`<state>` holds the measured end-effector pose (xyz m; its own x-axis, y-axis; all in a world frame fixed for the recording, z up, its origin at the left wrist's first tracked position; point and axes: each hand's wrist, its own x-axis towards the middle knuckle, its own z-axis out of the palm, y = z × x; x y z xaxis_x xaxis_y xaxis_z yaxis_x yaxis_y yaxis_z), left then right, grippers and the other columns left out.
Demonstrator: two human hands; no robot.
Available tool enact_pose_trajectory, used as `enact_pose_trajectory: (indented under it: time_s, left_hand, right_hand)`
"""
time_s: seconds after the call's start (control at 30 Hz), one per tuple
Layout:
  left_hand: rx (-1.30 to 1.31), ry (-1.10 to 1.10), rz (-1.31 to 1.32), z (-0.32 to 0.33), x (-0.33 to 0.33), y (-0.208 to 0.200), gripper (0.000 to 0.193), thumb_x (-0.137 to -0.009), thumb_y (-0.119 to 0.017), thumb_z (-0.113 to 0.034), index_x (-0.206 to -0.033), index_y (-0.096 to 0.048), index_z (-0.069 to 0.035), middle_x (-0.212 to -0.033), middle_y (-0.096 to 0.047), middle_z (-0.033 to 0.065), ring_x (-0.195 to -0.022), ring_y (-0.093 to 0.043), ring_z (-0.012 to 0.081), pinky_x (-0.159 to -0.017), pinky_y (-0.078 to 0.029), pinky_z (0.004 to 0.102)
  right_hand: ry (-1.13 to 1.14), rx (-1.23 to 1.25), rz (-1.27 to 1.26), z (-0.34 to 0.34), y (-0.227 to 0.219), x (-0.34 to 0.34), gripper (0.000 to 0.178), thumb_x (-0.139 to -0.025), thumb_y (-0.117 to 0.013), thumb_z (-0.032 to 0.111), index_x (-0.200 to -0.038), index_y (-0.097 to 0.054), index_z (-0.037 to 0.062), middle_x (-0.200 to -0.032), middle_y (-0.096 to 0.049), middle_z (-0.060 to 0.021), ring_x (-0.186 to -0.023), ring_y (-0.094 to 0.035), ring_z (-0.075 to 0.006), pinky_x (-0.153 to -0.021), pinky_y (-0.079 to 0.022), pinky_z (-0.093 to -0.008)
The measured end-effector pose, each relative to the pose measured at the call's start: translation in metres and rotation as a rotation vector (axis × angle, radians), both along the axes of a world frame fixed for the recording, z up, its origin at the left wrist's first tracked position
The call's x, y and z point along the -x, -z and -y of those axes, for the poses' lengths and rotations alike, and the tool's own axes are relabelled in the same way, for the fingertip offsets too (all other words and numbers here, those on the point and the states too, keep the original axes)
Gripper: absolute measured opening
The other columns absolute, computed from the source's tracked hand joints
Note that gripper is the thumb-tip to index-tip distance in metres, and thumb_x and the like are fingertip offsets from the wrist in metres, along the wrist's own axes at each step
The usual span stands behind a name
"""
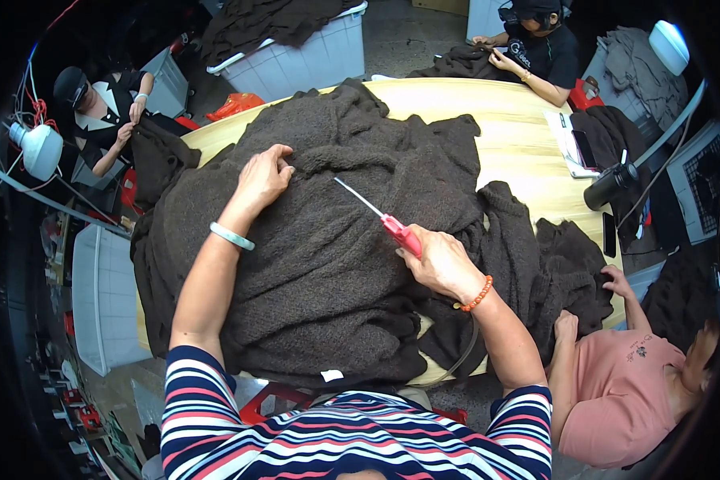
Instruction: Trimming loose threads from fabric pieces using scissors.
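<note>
A large dark brown knit garment [296, 272] lies bunched and folded over the table in front of me. My left hand [264, 175] rests on its upper left part, fingers pointing right and loosely bent, with no clear grip on the cloth. In my right hand [442, 260] is a red-handled tool [400, 234] with a long, thin metal tip. That tip points up and left over the middle of the garment, and I cannot tell whether it touches. A thin dark hose or cord [468, 352] runs down near my right wrist.
Around the pale wooden table [424, 96], co-workers handle dark knits at far left, far right and near right. A black cylindrical container [610, 186] and a phone [584, 150] stand or lie at right. A white bin [296, 68] of knits is beyond, another bin [104, 296] at left.
</note>
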<state>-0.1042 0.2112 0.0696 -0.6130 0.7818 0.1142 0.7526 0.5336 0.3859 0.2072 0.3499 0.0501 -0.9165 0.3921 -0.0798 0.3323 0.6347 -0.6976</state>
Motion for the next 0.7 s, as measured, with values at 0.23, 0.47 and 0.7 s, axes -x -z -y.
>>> enact_pose_trajectory:
  time_s: [0.23,0.47,0.7]
  left_hand:
    - [0.17,0.049,0.064,0.026,0.02,0.004,0.051,-0.073,-0.08,-0.03,-0.111,-0.064,0.0,-0.088,-0.067,0.0131,-0.087,-0.063,0.0217,-0.08,-0.049,0.0353]
    - [-0.034,0.03,0.232,0.025,0.004,0.009,0.029,-0.077,-0.076,-0.023,-0.085,-0.067,0.003,-0.079,-0.064,0.0144,-0.084,-0.06,0.0264,-0.08,-0.047,0.0369]
    - [-0.22,0.117,0.022,0.032,0.009,0.032,0.033,-0.076,-0.075,-0.018,-0.069,-0.053,0.005,-0.069,-0.053,0.0158,-0.075,-0.052,0.0279,-0.07,-0.042,0.0417]
  right_hand:
    - [-0.037,-0.028,-0.015,0.006,-0.001,0.006,0.019,-0.09,-0.062,0.021,-0.096,-0.056,0.0037,-0.075,-0.063,-0.0214,-0.079,-0.063,-0.0427,-0.071,-0.049,-0.0496]
    - [-0.111,-0.093,-0.005,0.023,-0.019,0.024,0.02,-0.09,-0.062,0.023,-0.094,-0.057,0.0039,-0.075,-0.064,-0.0208,-0.078,-0.064,-0.0431,-0.072,-0.05,-0.0504]
    - [-0.096,-0.125,-0.021,0.029,-0.028,0.043,0.021,-0.089,-0.063,0.025,-0.092,-0.059,0.0042,-0.077,-0.065,-0.0221,-0.08,-0.065,-0.043,-0.074,-0.05,-0.0507]
